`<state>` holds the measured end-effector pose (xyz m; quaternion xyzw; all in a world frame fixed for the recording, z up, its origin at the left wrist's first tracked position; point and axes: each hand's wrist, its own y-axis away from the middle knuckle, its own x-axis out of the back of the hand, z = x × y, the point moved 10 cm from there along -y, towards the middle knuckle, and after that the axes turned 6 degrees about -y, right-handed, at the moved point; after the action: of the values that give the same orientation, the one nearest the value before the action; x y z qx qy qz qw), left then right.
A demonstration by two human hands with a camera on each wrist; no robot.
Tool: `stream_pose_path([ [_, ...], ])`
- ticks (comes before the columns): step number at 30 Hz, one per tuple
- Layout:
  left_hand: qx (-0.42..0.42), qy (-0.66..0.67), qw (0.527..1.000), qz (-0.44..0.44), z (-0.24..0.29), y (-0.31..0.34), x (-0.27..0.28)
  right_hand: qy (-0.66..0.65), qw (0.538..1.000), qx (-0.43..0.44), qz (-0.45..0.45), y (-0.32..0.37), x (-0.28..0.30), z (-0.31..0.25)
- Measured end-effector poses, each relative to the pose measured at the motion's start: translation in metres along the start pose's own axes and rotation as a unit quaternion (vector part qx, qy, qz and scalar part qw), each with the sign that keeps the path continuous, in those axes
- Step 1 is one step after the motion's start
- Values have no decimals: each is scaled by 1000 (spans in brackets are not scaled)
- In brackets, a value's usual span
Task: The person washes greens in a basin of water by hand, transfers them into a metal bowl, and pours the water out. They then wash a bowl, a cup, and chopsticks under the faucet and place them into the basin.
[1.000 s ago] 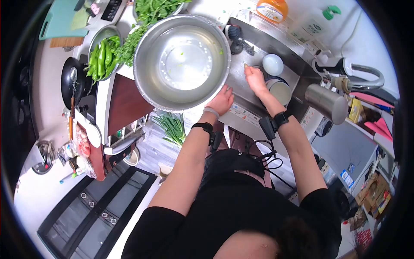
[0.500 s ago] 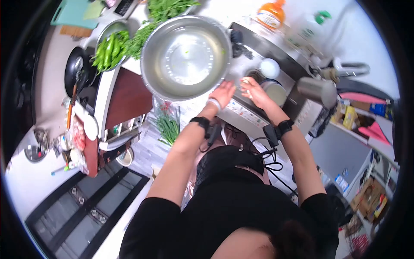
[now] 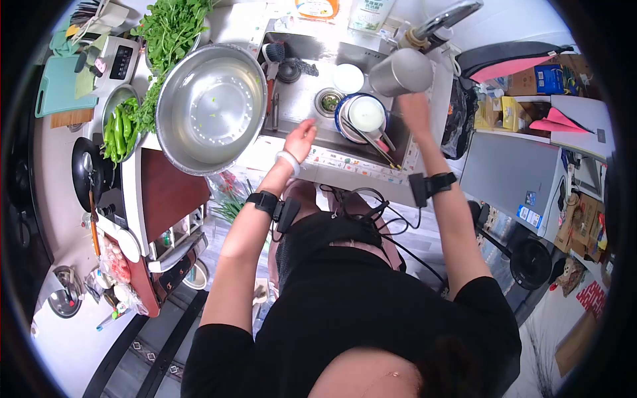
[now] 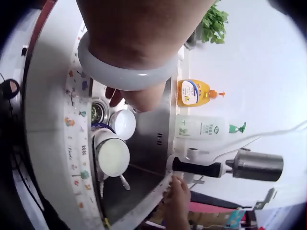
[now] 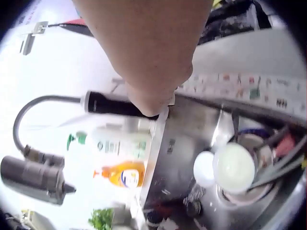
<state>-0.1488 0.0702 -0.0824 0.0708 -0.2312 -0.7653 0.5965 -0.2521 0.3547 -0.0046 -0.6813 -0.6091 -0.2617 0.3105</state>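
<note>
My left hand (image 3: 302, 141) hovers over the near left part of the sink (image 3: 297, 106), fingers loosely bent around nothing. The right hand (image 3: 416, 116) reaches to the faucet (image 3: 401, 71), whose cylindrical metal head covers its fingers in the head view. In the left wrist view that right hand (image 4: 177, 194) is at the base of the faucet's black column (image 4: 196, 167); whether its fingers grip there I cannot tell. Between the hands, a pale bowl (image 3: 366, 114) sits on stacked dishes with utensils beside it. A white bowl (image 3: 348, 78) lies behind, near the drain (image 3: 330, 103).
A large metal basin (image 3: 171, 132) of water stands left of the sink. Beyond it are leafy greens (image 3: 169, 36) and green peppers (image 3: 121, 132). An orange soap bottle (image 4: 194, 93) and a green-topped pump bottle (image 4: 204, 127) line the back. A brush (image 3: 273, 53) lies in the sink.
The hands were close together over the sink half a second ago and are now apart. My right hand has moved right to the faucet. The head view has turned to the right.
</note>
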Motion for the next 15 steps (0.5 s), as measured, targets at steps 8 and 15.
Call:
stream_pose_path([
  [8,13,-588,806,64,-16,22,16,186,976,-106,30,-11,62,91],
  [15,18,-586,810,7,-16,22,16,197,967,118,108,-3,52,-26],
])
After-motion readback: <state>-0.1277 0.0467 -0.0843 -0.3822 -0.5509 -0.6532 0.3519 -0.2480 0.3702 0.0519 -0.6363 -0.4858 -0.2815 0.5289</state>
